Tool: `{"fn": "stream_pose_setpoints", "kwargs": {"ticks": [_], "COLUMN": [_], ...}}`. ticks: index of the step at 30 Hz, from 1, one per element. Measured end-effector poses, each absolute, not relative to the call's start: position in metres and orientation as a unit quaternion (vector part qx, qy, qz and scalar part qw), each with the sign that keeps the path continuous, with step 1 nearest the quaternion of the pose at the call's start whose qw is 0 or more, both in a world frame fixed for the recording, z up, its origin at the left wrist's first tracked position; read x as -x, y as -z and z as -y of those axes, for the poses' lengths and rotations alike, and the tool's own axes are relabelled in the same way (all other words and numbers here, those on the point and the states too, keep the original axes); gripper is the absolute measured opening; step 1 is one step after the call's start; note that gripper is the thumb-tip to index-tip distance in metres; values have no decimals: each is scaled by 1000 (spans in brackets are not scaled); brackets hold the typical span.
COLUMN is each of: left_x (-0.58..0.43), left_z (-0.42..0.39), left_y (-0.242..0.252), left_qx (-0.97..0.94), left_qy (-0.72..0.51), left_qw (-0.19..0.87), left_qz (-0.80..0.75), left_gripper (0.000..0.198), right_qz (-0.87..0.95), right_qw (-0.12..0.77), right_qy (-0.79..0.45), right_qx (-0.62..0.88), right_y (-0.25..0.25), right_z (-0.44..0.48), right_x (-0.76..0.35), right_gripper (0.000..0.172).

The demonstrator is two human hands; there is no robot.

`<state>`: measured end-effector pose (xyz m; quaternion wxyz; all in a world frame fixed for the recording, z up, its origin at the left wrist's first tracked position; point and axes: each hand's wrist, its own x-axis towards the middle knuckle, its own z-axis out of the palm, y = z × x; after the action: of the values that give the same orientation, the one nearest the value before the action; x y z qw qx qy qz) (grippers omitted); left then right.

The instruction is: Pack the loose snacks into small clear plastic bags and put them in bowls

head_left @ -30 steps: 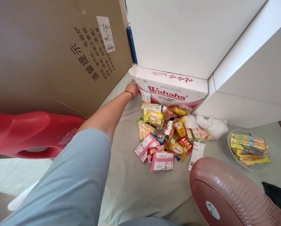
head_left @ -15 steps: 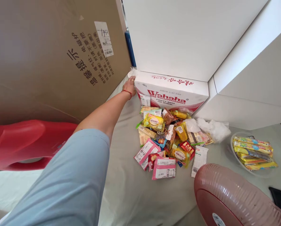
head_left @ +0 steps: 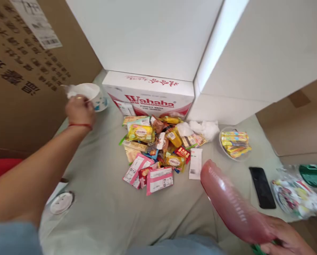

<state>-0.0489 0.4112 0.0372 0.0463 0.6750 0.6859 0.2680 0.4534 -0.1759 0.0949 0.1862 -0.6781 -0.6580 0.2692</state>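
Observation:
My left hand (head_left: 80, 111) is at the near rim of a white paper bowl (head_left: 100, 101) with blue marks, its fingers closed on the rim. A crumpled white piece (head_left: 72, 91), blurred, shows by the fingertips. My right hand (head_left: 284, 232), low at the right, grips the end of a pink, ribbed, see-through plastic tub (head_left: 227, 198), held tilted on its side. Between the hands lies a heap of wrapped snacks (head_left: 158, 141), with yellow packs, pink-and-white packs (head_left: 160, 179) and a long white packet (head_left: 195, 163).
Behind the heap stands a white Wahaha water carton (head_left: 150, 95) against white cabinets (head_left: 148, 35). A large brown carton (head_left: 76, 46) rises at the left. A clear bowl of yellow sticks (head_left: 235, 145), a black phone (head_left: 262, 187) and a plastic bag of packets (head_left: 296, 196) lie at the right.
The view has swung right. The paper bowl, mostly hidden beside the carton before, now shows plainly at my left hand. My right hand has come into view holding the pink tub.

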Motion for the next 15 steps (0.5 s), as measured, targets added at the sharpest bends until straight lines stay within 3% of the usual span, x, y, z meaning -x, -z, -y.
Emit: {"fn": "stream_pose_setpoints", "kwargs": {"ticks": [4, 7, 12, 15], "left_x": [63, 60, 33, 7], "left_z": [-331, -263, -140, -71], "left_y": [-62, -75, -76, -68], "left_qx": [-670, -681, -783, -828], "left_qy": [-252, -307, -363, -380], "left_qw": [-25, -31, 16, 69], "left_qz": [-698, -664, -505, -408], "left_gripper": [46, 51, 61, 65], "right_qz": [717, 728, 728, 740], "right_qw": [169, 149, 96, 120], "right_qy": [-273, -230, -222, -243], "right_qx": [619, 629, 641, 616], "right_y": [-120, -118, -83, -90], "right_z": [145, 128, 133, 132], "right_x": [-428, -409, -404, -401], "right_gripper": [19, 28, 34, 34]}}
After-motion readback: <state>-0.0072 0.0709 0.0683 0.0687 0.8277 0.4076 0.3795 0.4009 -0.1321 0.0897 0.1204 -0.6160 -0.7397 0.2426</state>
